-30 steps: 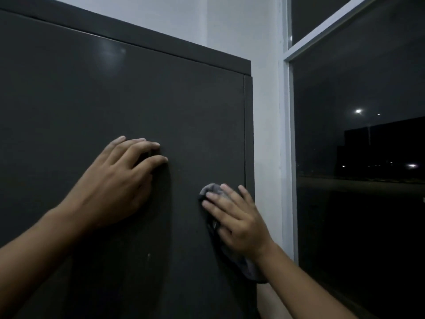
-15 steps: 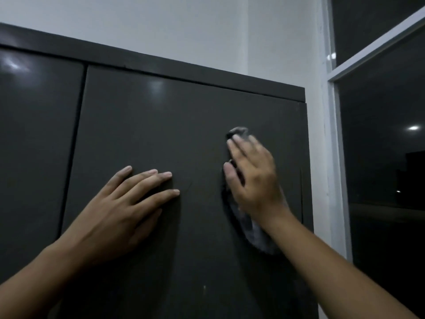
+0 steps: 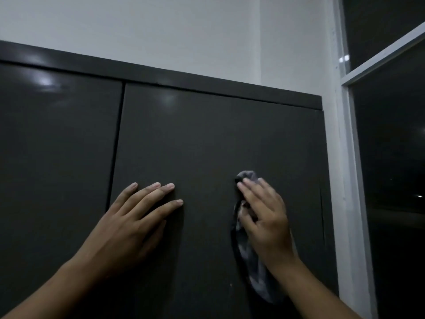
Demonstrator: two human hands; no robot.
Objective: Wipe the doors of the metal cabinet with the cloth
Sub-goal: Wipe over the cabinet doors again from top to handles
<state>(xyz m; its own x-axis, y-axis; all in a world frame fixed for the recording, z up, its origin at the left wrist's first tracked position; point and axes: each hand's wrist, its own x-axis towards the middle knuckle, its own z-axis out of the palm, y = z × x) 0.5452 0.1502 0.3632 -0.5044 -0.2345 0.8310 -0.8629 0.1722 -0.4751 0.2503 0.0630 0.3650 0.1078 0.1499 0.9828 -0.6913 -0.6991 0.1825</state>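
The dark grey metal cabinet fills the head view, with its left door and right door shut and a seam between them. My left hand lies flat on the right door near the seam, fingers spread and straight. My right hand presses a grey crumpled cloth against the right door near its right edge. Its fingers lie straight over the cloth. Cloth shows above the fingertips and hangs below the wrist.
The cabinet's top rim runs below a white wall. A white window frame stands just right of the cabinet, with dark glass beyond it.
My right hand slid the cloth up the right door, then came a little way back down. The view tilted upward and left, showing the left door. My left hand stayed flat in place.
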